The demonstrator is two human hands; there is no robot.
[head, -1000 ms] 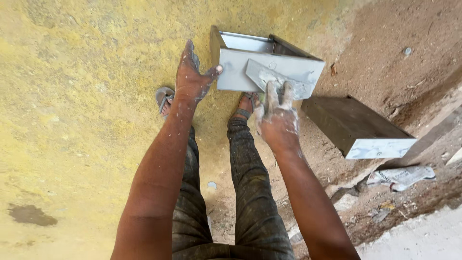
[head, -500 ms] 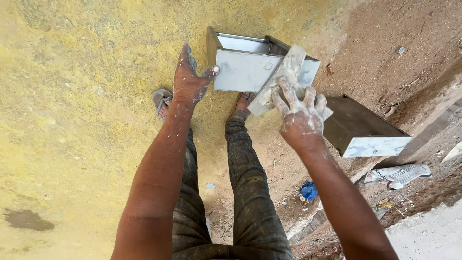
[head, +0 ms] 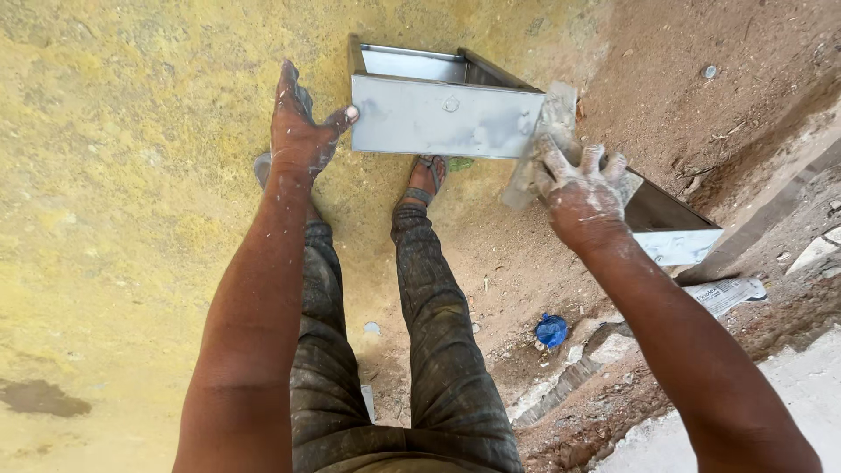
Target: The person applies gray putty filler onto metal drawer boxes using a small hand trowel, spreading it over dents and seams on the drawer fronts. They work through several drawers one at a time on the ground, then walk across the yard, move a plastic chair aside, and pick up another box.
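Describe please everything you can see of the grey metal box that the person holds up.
The grey metal box is rectangular, open on top, with thin sheet-metal walls and pale smears on its flat front face. It is held in the air above the dirt ground, roughly level. The left hand grips its left end, thumb on the front corner. The right hand presses a whitish, paste-covered rag or pad against its right end.

metal box (head: 447,114): smooth, dull sheen | rag (head: 545,140): rough cloth, plaster-caked | ground (head: 131,175): gritty yellow, matt
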